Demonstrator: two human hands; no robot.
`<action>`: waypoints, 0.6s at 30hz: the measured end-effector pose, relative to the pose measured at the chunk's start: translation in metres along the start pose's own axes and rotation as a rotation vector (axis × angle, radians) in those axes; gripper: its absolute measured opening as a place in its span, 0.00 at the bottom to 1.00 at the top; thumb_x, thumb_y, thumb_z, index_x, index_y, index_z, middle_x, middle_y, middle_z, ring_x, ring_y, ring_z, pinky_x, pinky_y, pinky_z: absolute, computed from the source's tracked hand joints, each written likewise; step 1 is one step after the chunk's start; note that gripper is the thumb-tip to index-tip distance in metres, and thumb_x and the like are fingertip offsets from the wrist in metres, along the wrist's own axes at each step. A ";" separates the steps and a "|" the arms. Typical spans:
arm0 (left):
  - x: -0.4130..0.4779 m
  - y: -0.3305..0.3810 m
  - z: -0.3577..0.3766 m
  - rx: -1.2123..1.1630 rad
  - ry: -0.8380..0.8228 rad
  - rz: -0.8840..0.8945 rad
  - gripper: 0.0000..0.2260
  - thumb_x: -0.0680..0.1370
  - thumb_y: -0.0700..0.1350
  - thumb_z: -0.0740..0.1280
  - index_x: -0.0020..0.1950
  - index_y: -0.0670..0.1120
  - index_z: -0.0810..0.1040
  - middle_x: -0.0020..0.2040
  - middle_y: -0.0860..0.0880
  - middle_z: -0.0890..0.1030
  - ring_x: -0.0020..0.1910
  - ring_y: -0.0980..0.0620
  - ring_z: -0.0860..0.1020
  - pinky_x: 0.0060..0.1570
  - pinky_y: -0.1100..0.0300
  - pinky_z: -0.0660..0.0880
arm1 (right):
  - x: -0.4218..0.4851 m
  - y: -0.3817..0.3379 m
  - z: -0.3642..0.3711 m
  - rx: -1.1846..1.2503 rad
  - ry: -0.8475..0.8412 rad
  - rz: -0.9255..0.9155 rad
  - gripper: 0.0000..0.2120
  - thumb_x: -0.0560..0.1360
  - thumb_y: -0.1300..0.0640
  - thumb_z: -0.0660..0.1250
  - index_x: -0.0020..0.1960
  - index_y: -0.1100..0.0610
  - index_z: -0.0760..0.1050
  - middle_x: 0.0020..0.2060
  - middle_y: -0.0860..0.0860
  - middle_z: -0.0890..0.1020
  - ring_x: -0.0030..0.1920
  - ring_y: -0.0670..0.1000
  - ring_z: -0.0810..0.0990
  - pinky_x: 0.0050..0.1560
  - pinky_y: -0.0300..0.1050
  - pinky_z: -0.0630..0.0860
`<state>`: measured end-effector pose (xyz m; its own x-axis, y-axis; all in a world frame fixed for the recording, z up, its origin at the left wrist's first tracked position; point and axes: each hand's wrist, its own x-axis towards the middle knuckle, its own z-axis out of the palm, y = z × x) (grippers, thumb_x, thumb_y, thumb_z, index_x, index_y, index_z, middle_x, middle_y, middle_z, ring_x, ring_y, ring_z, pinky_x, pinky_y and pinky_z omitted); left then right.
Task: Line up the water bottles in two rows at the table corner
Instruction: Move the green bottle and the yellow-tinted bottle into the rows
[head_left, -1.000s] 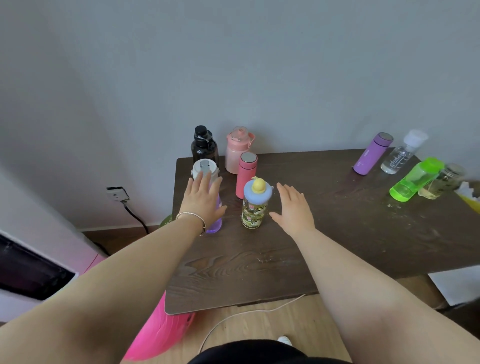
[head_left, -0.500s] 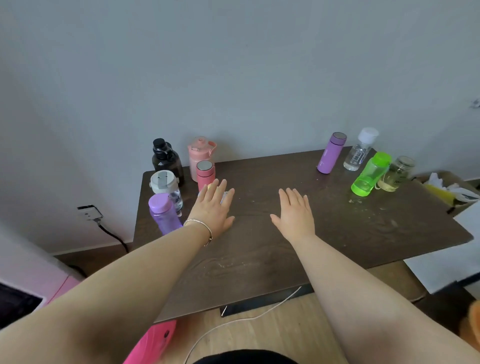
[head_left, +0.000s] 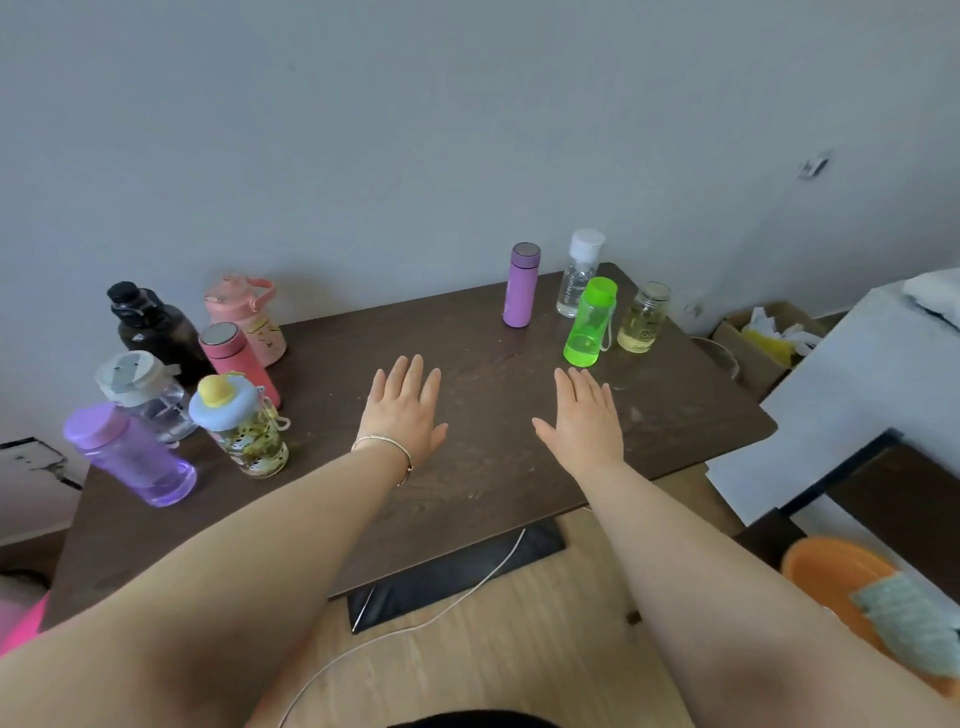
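On the dark wooden table (head_left: 478, 483), several bottles stand at the far left corner: a black bottle (head_left: 156, 327), a pink jug (head_left: 249, 317), a pink flask (head_left: 239, 364), a clear bottle with a grey lid (head_left: 148, 395), a purple bottle (head_left: 130, 454) and a patterned bottle with a yellow duck lid (head_left: 244, 426). At the far right stand a purple flask (head_left: 519, 286), a clear white-capped bottle (head_left: 579, 273), a green bottle (head_left: 592, 322) and a small yellowish jar (head_left: 644, 319). My left hand (head_left: 408, 410) and right hand (head_left: 584, 421) hover flat over the table's middle, fingers apart, holding nothing.
A grey wall runs behind the table. A white cable (head_left: 415, 623) lies on the wooden floor under the table's near edge. A cardboard box (head_left: 763, 338) with rubbish sits at the right, an orange basin (head_left: 852, 582) at the lower right, and a white surface (head_left: 857, 395) beside the table.
My view has swung right, so the left bottle group sits further left in frame. My left hand left the bottles and both hands moved to the table's middle, empty.
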<state>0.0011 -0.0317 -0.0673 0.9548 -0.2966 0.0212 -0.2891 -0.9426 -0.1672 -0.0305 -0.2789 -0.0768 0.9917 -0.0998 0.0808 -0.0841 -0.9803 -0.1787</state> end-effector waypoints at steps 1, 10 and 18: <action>0.005 0.013 -0.002 -0.006 -0.001 -0.006 0.35 0.79 0.61 0.56 0.79 0.46 0.47 0.80 0.42 0.48 0.78 0.41 0.46 0.75 0.44 0.48 | -0.001 0.013 -0.003 0.001 0.003 0.009 0.38 0.82 0.43 0.67 0.84 0.57 0.56 0.83 0.57 0.62 0.85 0.58 0.57 0.85 0.58 0.52; 0.054 0.090 -0.005 -0.037 -0.037 0.011 0.34 0.80 0.58 0.56 0.79 0.46 0.46 0.80 0.42 0.48 0.78 0.41 0.46 0.75 0.44 0.48 | 0.007 0.102 -0.006 0.011 -0.010 0.157 0.37 0.83 0.43 0.66 0.84 0.57 0.57 0.83 0.57 0.64 0.85 0.57 0.58 0.85 0.58 0.53; 0.138 0.129 0.006 -0.073 -0.036 0.069 0.35 0.79 0.59 0.59 0.79 0.46 0.47 0.79 0.42 0.49 0.78 0.41 0.47 0.75 0.45 0.49 | 0.054 0.158 -0.002 -0.045 -0.016 0.260 0.36 0.83 0.41 0.65 0.84 0.56 0.57 0.83 0.56 0.63 0.85 0.57 0.58 0.85 0.57 0.54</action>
<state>0.0959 -0.1933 -0.0914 0.9339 -0.3567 -0.0233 -0.3572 -0.9292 -0.0946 0.0100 -0.4401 -0.0984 0.9375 -0.3473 0.0223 -0.3404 -0.9286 -0.1478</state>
